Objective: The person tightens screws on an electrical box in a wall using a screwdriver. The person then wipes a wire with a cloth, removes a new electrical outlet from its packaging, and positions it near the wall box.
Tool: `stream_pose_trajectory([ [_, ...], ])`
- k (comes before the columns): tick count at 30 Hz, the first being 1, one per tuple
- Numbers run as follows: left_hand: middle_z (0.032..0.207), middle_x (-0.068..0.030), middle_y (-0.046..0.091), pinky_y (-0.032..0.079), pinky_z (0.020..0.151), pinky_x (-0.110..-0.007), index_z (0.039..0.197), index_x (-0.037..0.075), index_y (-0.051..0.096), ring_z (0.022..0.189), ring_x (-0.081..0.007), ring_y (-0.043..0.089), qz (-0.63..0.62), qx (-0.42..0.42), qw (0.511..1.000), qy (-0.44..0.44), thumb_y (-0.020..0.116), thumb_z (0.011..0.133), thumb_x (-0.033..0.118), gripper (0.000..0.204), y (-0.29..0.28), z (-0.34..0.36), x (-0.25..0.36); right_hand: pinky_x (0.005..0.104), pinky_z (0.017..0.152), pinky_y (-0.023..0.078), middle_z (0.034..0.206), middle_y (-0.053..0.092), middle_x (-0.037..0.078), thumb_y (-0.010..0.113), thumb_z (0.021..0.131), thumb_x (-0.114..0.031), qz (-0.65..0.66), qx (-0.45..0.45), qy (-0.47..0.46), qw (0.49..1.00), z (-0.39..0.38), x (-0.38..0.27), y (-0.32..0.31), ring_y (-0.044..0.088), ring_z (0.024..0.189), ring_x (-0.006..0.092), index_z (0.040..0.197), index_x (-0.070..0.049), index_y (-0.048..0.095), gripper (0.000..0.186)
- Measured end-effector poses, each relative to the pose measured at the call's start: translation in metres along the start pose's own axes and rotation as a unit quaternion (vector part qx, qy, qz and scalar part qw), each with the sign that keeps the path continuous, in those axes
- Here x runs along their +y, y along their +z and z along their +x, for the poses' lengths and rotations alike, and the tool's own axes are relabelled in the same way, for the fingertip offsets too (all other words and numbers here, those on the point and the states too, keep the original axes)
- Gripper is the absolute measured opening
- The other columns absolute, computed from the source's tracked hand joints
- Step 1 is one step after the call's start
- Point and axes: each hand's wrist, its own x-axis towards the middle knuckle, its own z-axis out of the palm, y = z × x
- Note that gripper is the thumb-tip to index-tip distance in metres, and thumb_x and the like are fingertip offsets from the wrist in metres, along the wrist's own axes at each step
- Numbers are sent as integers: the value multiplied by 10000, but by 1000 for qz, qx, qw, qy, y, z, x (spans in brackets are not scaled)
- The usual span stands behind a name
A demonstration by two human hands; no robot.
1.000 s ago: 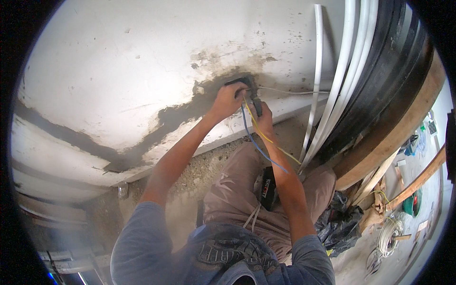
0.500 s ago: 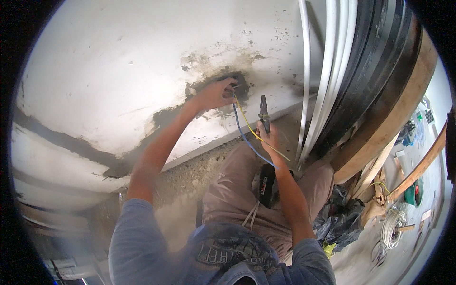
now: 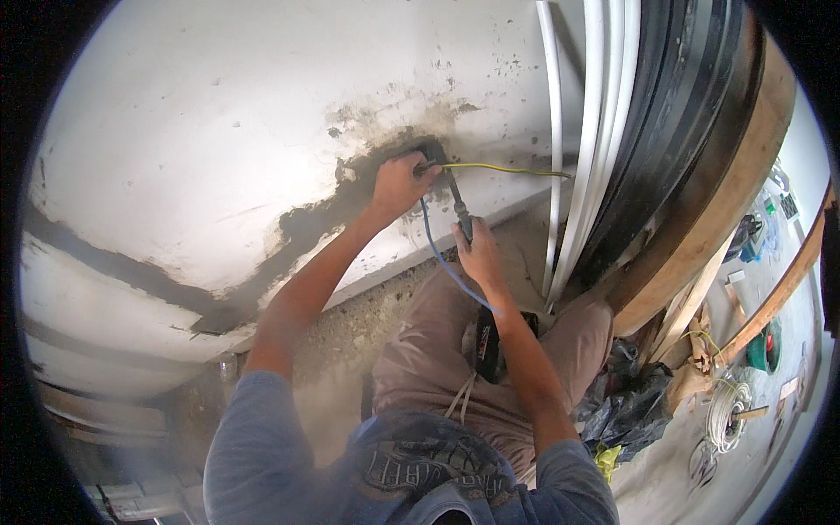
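My left hand [image 3: 402,185] is closed at a dark recess [image 3: 430,144] in the white wall, its fingers pinching electrical wires there. From its fingertips a yellow-green wire [image 3: 503,167] sticks out to the right, and a blue wire [image 3: 432,234] hangs down toward my right forearm. Below and right of the recess, my right hand [image 3: 479,254] is wrapped round the handles of dark pliers [image 3: 460,206]. The jaws point up to the recess, close to my left fingertips. Whether they grip a wire is too small to tell.
White pipes [image 3: 599,131] and black curved strips [image 3: 674,149] lean upright on the right beside a wooden board [image 3: 739,192]. A black tool with a printed side [image 3: 492,346] lies between my legs. Black plastic bags [image 3: 632,398] and a cable coil [image 3: 726,416] lie farther right.
My right hand has brought the pliers up and left to the recess. The yellow-green wire, which hung down beside the blue one, now points out to the right.
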Motion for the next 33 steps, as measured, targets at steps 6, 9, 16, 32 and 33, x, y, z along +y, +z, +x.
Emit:
stream_pose_trajectory([
  [6, 829, -168, 679, 522, 658, -428, 935, 27, 704, 721, -354, 664, -19, 9, 1000, 22, 697, 846, 279, 268, 4, 0, -4, 510, 755, 453, 939, 577, 251, 578, 955, -235, 14, 31, -48, 998, 20, -12, 6, 581, 869, 448, 1003, 52, 551, 292],
  [9, 875, -162, 680, 518, 689, -433, 950, 32, 704, 764, -357, 662, -22, -12, 1000, 8, 693, 840, 255, 250, -1, 0, -4, 509, 737, 460, 937, 578, 254, 583, 952, -238, 16, 38, -62, 997, 30, -17, 9, 586, 851, 445, 999, 59, 547, 303],
  [16, 883, -172, 667, 510, 709, -457, 890, 32, 689, 801, -389, 644, -45, -11, 999, 14, 687, 819, 204, 187, -4, 0, -2, 524, 709, 455, 911, 576, 277, 585, 951, -253, -12, 35, -34, 999, 46, -22, 16, 591, 838, 450, 952, 66, 546, 321],
  [32, 1185, -231, 615, 515, 831, -434, 1310, 98, 447, 976, -356, 652, -107, -186, 964, 154, 574, 950, 161, 386, -38, -14, -25, 261, 504, 484, 715, 576, 3, 593, 968, -354, 269, -90, 243, 928, -2, 6, -8, 567, 619, 78, 898, -45, 581, 317],
  [33, 1166, -231, 622, 518, 819, -434, 1301, 95, 460, 963, -357, 657, -106, -189, 965, 149, 583, 949, 182, 383, -41, -12, -21, 265, 503, 484, 718, 578, 5, 594, 967, -355, 263, -96, 268, 922, -12, 14, -10, 571, 622, 84, 901, -42, 580, 320],
])
